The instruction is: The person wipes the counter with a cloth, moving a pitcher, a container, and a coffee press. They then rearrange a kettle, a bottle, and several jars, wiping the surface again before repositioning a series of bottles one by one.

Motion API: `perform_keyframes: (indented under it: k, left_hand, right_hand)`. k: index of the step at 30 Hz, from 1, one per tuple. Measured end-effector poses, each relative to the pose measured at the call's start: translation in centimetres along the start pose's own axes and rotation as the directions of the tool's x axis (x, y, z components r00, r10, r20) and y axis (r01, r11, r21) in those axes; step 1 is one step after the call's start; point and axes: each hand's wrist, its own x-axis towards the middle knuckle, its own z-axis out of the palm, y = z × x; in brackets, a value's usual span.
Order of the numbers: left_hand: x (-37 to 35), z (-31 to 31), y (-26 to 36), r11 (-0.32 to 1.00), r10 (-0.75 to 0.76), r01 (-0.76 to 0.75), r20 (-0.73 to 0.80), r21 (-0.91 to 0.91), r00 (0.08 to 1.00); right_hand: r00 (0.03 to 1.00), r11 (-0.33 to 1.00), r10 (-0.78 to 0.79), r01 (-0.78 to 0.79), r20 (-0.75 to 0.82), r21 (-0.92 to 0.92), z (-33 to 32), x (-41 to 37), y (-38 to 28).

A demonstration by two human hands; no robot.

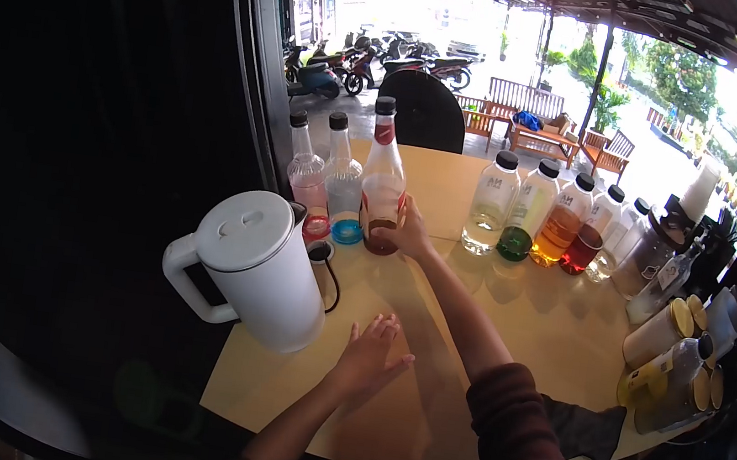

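My right hand (409, 231) reaches forward and grips a clear bottle (384, 177) with a black cap, a red label and a little dark brown liquid at the bottom; the bottle stands upright on the round yellow table (549, 335). My left hand (369, 351) lies flat on the table near the front, fingers apart, holding nothing. It is just right of a white lidded pitcher (254, 266). Two more bottles stand left of the held one: one with pink liquid (307, 181) and one with blue liquid (343, 185).
A row of black-capped bottles (540, 216) with clear, green, orange and red liquid stands at the middle right. Jars, containers and a blender (672, 345) crowd the right edge. A dark cloth (585, 429) lies near my right sleeve. A black chair (420, 108) stands behind the table.
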Motion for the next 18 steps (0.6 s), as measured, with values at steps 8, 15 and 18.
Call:
perform_keyframes:
  k: [8, 15, 18]
  left_hand:
    - [0.2, -0.4, -0.1, 0.999, -0.016, 0.010, 0.099, 0.053, 0.995]
    - [0.4, -0.6, -0.2, 0.996, -0.021, 0.011, 0.124, 0.086, 0.992]
    - [0.3, -0.2, -0.4, 0.995, -0.006, -0.005, 0.107, 0.096, 0.994]
  right_hand:
    - [0.992, 0.990, 0.116, -0.110, -0.052, 0.093, 0.0, -1.0, 0.0]
    - [0.994, 0.999, 0.025, -0.021, -0.105, 0.037, 0.6, -0.5, 0.6]
    - [0.995, 0.997, 0.039, -0.033, -0.096, 0.065, 0.7, -0.9, 0.2]
